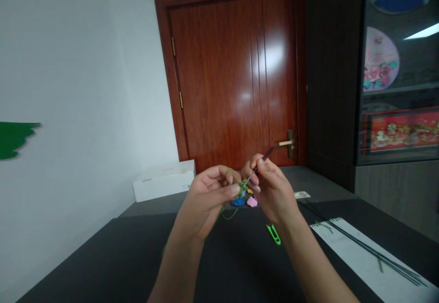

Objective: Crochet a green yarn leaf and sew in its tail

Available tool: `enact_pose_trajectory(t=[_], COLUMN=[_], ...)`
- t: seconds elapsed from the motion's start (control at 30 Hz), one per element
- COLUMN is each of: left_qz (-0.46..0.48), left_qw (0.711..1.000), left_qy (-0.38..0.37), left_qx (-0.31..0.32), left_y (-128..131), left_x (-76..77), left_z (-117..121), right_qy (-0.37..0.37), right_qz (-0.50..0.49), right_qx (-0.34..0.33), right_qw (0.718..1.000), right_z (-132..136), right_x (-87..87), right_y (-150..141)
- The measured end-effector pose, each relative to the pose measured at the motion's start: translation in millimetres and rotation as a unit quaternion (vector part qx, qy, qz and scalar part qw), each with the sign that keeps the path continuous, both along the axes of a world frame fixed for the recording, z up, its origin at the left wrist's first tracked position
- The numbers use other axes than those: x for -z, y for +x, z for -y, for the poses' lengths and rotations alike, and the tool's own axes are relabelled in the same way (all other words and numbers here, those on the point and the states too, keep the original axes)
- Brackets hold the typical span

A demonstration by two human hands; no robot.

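Between the thumb and fingers of my left hand (213, 191) is a small green crochet piece (243, 185), its green yarn (230, 216) looping down below. My right hand (272, 184) grips a crochet hook (266, 155) with a dark handle, its thin metal tip at the green piece. Whether the tip is through a stitch is too small to tell. Behind the hands, partly hidden, lie a blue crochet piece (238, 202) and a pink crochet flower (252, 201). A bright green stitch marker (273, 234) lies on the dark table beside my right wrist.
A white box (164, 182) stands at the back left by the wall. On the right, a spiral-edged white notepad (370, 259) bears long dark green stems (373, 252) and yarn scraps. A small card (302, 195) lies farther back. Beyond the table are a wooden door and a glass-fronted cabinet.
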State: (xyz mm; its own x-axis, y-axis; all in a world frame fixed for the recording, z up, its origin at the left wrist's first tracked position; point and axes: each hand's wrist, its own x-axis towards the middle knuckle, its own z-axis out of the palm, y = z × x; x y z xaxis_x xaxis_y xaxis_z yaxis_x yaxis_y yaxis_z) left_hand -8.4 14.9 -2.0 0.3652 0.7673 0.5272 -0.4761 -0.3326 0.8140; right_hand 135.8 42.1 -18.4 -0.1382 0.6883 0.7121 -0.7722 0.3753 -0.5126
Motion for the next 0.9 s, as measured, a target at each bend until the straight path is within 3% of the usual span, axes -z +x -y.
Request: enact_pose_trajectory(t=[0.07, 0.23, 0.4, 0.5, 0.57, 0.6, 0.67, 0.73, 0.77, 0.8, 0.9], left_qz=[-0.001, 0.025, 0.051, 0.048, 0.051, 0.056, 0.061, 0.056, 0.051, 0.047, 0.041], left_qw=[0.999, 0.998, 0.989, 0.984, 0.981, 0.979, 0.983, 0.995, 0.996, 0.994, 0.989], left_qy=[0.018, 0.016, 0.037, 0.036, 0.028, 0.024, 0.006, -0.042, -0.069, -0.093, -0.121], left_qx=[-0.037, -0.055, -0.132, -0.168, -0.185, -0.193, -0.172, -0.078, -0.023, 0.024, 0.078], left_y=[2.0, 6.3, 11.5, 14.7, 15.8, 15.8, 15.0, 13.4, 12.5, 11.5, 8.6], left_x=[-0.2, -1.0, -2.9, -4.8, -5.8, -6.1, -6.1, -5.2, -4.6, -3.8, -1.8], left_z=[-0.3, 1.0, 5.7, 10.1, 12.3, 12.8, 12.4, 10.1, 8.6, 6.9, 2.7], right_qy=[-0.033, -0.072, -0.044, 0.023, 0.096, 0.147, 0.266, 0.365, 0.386, 0.393, 0.271], right_qz=[0.034, 0.057, 0.019, 0.001, 0.007, 0.016, 0.051, 0.07, 0.055, 0.02, -0.069], right_qx=[-0.014, -0.034, -0.043, 0.012, 0.114, 0.188, 0.357, 0.476, 0.497, 0.49, 0.351], right_qw=[0.999, 0.995, 0.998, 1.0, 0.989, 0.971, 0.894, 0.797, 0.775, 0.778, 0.894], right_z=[-2.0, -4.0, -2.7, -3.7, -6.3, -8.1, -11.6, -13.4, -13.2, -12.4, -6.7], right_x=[-1.0, -2.5, -3.1, -2.9, -1.3, 0.1, 4.1, 8.4, 10.0, 11.1, 10.4], right_y=[0.6, -0.5, -8.2, -9.3, -5.4, -2.3, 3.5, 5.5, 4.4, 1.9, -8.0])
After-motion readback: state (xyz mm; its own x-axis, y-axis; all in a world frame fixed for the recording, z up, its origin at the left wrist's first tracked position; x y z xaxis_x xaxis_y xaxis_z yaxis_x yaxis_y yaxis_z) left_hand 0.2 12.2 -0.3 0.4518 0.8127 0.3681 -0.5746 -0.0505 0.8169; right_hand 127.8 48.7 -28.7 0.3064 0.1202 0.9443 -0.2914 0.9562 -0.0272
